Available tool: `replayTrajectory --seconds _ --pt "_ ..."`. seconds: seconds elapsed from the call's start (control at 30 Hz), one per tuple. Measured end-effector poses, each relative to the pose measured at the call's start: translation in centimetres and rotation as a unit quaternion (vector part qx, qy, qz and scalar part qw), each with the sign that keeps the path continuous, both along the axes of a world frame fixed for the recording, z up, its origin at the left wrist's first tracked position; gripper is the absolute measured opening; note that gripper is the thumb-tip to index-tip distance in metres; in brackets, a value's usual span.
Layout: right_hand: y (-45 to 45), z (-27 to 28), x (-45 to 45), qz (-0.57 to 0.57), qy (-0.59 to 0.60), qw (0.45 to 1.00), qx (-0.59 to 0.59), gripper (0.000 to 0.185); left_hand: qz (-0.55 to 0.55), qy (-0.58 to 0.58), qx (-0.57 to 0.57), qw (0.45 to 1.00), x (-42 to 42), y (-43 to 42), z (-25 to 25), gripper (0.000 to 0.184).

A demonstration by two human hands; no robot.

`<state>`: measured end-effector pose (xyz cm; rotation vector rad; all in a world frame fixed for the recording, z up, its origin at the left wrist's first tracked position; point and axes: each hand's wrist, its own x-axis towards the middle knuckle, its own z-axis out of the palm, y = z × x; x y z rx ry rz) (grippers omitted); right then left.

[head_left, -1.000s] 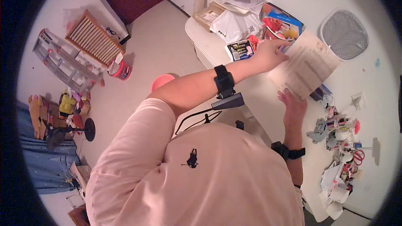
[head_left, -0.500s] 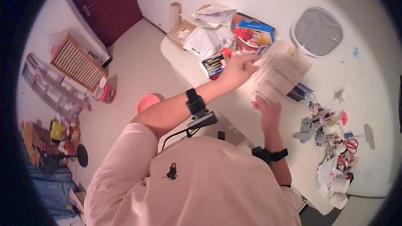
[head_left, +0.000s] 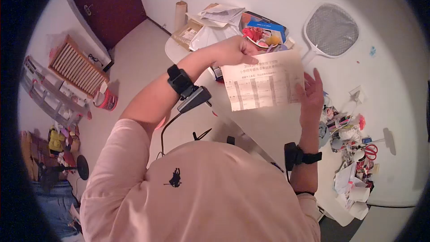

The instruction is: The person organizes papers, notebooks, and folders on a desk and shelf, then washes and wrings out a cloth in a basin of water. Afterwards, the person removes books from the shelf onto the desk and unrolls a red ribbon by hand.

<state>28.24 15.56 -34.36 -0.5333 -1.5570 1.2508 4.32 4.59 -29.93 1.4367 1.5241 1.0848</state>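
Observation:
A printed paper sheet [head_left: 264, 85] with rows of text and a table is spread between my two hands, its printed side facing me. My left hand [head_left: 239, 51] pinches its upper left edge, thumb on the front. At the right edge is my right hand [head_left: 312, 92], its thumb over the sheet's margin and the upper fingers spread beyond the edge. Behind the sheet lie a white plastic bag [head_left: 210, 36] and a box of red and yellow items [head_left: 264, 36].
A white table [head_left: 255, 127] runs diagonally under the sheet. A mosquito racket [head_left: 331, 30] is at the upper right. Red scissors [head_left: 370, 152], papers and clutter line the right side. On the floor at left are a red bucket [head_left: 105, 99], a slatted wooden rack [head_left: 74, 65] and a ladder [head_left: 49, 94].
The sheet has turned from slanted to nearly level and come nearer. My left hand now grips its upper left edge; my right hand has moved up from the lower edge to the right edge.

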Motion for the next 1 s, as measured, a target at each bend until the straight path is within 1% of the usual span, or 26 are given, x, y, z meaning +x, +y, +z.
replayTrajectory --seconds 0.03,0.07,0.1,0.17,0.2,0.27,0.37,0.5,0.6,0.67,0.7,0.8,0.87,1.0 --pt "0.6 -0.2 0.1 0.040 -0.050 0.998 0.008 0.045 -0.014 0.035 -0.002 0.999 -0.1 -0.2 0.3 0.018" --pt "0.9 -0.3 0.1 0.081 -0.099 0.992 0.017 0.041 -0.012 0.029 0.003 1.000 -0.4 0.0 -0.1 0.016" --pt "0.7 -0.4 -0.2 0.089 -0.099 0.991 0.018 0.041 -0.005 0.028 0.003 1.000 -0.5 -0.2 -0.1 0.016" --pt "0.0 -0.9 -0.5 0.034 -0.154 0.987 0.040 0.032 0.009 0.022 -0.003 1.000 -0.6 -0.8 0.0 0.015" --pt "0.0 -1.4 -0.7 0.041 -0.154 0.986 0.040 0.032 0.016 0.021 -0.004 1.000 -0.8 -0.9 -0.1 0.015" --pt "0.1 -2.4 -1.2 0.070 -0.122 0.990 -0.009 0.029 0.031 0.023 -0.017 0.999 -1.3 -1.2 -0.4 0.015" --pt "-0.5 -2.3 -1.4 0.092 -0.112 0.989 -0.022 0.026 0.055 0.011 -0.031 0.998 -1.0 -2.1 0.5 0.014" --pt "0.0 -3.0 -1.4 0.108 -0.108 0.988 -0.025 0.027 0.072 0.010 -0.033 0.997 -0.7 -2.4 0.7 0.015" --pt "-0.4 -2.7 -1.6 0.107 -0.118 0.986 -0.042 0.030 0.067 -0.014 -0.044 0.997 -1.3 -2.1 0.0 0.018" --pt "-0.7 -2.5 -1.6 0.108 -0.104 0.987 -0.055 0.032 0.050 -0.028 -0.005 0.998 -1.6 -1.6 -1.0 0.018" --pt "-0.8 -2.6 -1.5 0.107 -0.104 0.987 -0.055 0.032 0.049 -0.028 -0.005 0.998 -1.5 -1.7 -0.8 0.018" --pt "-0.8 -2.9 -1.3 0.108 -0.091 0.988 -0.066 0.033 0.061 -0.011 -0.028 0.998 -0.7 -2.0 0.2 0.019" --pt "-0.6 -3.2 -1.2 0.112 -0.088 0.987 -0.069 0.034 0.071 0.024 -0.068 0.995 0.1 -2.6 1.7 0.019" --pt "-0.7 -3.2 -0.9 0.118 -0.066 0.988 -0.075 0.030 0.064 0.030 -0.066 0.995 -0.8 -1.7 0.4 0.014"
